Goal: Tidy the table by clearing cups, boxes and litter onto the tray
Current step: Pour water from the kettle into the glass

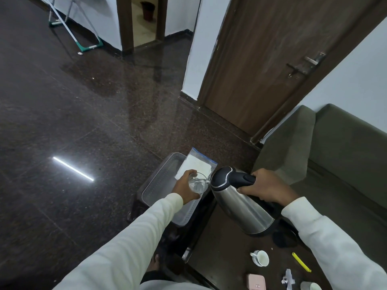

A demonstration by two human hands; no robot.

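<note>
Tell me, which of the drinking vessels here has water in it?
The clear glass in the left hand, held by the kettle spout over the tray. The white cup on the table looks empty; the other's inside is cropped.

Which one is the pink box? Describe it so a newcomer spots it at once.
Start at the steel kettle that the right hand tilts over the dark table. Come down the table past the white cup lying on its side to the near edge. The pink box lies flat there, left of the crumpled paper litter; it is the only pink, rounded-cornered thing.
</note>
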